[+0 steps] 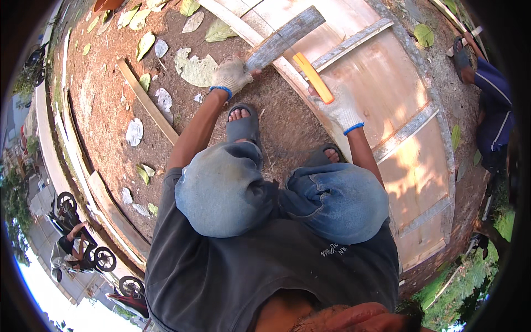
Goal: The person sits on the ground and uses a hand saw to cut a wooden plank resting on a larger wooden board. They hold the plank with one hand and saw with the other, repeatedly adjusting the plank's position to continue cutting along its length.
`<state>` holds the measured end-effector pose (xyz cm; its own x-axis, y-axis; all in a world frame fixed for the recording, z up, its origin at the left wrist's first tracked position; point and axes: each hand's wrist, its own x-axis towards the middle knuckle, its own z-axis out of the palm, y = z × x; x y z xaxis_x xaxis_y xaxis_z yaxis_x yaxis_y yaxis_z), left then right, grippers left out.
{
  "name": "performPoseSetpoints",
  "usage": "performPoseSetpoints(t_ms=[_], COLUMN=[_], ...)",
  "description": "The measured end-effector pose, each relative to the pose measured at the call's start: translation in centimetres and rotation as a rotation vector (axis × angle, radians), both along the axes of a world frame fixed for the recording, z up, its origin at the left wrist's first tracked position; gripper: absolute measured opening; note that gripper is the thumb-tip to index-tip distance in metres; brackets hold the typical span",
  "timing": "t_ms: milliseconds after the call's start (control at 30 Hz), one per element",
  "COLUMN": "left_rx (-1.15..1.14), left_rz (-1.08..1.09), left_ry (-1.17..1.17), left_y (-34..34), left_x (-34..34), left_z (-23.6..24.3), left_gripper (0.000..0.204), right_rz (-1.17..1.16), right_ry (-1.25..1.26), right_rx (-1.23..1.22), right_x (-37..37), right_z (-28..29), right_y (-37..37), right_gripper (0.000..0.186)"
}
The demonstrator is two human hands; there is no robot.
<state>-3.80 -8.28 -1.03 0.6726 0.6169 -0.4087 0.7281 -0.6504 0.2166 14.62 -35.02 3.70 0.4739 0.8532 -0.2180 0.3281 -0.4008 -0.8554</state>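
A short grey board [289,34] lies slanting across the edge of a large plywood panel [359,72]. My left hand [232,74], in a white knit glove with a blue cuff, is closed round its near end. My right hand [338,106], gloved the same way, grips the yellow and orange handle of a handsaw [313,77]. The saw's blade shows edge-on as a thin dark line crossing the board. Under the glove, part of the handle and the right fingers are hidden.
Grey wooden battens [406,131] run across the panel. Dry leaves [196,67] and a loose wooden strip [146,101] lie on the brown ground at left. Another person's leg [492,83] is at far right. Motorbikes [102,257] stand beyond the left-hand boards.
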Motion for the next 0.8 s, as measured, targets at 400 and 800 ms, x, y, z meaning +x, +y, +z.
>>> performPoseSetpoints(t_ms=[400, 800], left_rx=[-0.073, -0.124], left_rz=[-0.433, -0.189], left_ry=[0.370, 0.252], left_y=[3.6, 3.8], left_x=[-1.1, 6.1], left_z=[11.0, 6.9], left_gripper=[0.059, 0.090], right_rz=[0.035, 0.026], right_ry=[-0.052, -0.146], right_rx=[0.088, -0.011], right_x=[0.3, -1.2], right_z=[-3.4, -3.2], right_y=[0.1, 0.6], right_gripper=[0.041, 0.036])
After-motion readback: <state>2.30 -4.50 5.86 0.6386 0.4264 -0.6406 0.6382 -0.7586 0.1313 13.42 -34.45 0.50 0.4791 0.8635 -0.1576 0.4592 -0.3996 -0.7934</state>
